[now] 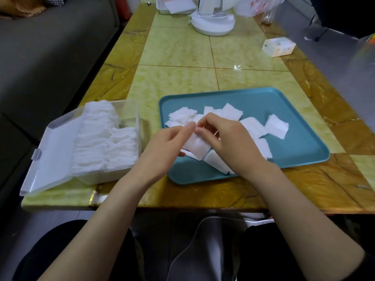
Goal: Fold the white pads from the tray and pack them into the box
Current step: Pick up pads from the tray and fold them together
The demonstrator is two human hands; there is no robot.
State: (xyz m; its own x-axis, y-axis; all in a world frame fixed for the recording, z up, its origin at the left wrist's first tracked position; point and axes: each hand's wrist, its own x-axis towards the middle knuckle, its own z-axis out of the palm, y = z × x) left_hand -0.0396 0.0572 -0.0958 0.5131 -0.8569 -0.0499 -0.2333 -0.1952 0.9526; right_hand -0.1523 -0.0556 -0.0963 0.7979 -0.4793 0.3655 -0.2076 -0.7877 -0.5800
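A white pad (pixel 196 146) hangs above the near left part of the teal tray (pixel 294 151). My left hand (pixel 162 147) pinches its upper left corner and my right hand (pixel 227 138) pinches its upper edge beside it. Several loose white pads (pixel 276 126) lie spread across the tray, some hidden under my hands. The clear plastic box (pixel 138 118) stands left of the tray with its lid (pixel 52 151) open to the left. Rows of folded white pads (pixel 101 142) fill most of the box.
The yellow-green tiled table (pixel 182 53) stretches away from me. A white round fan base (pixel 213 23), a white basket (pixel 174 6) and a small white carton (pixel 278 46) sit at the far end. A grey sofa (pixel 50 57) runs along the left.
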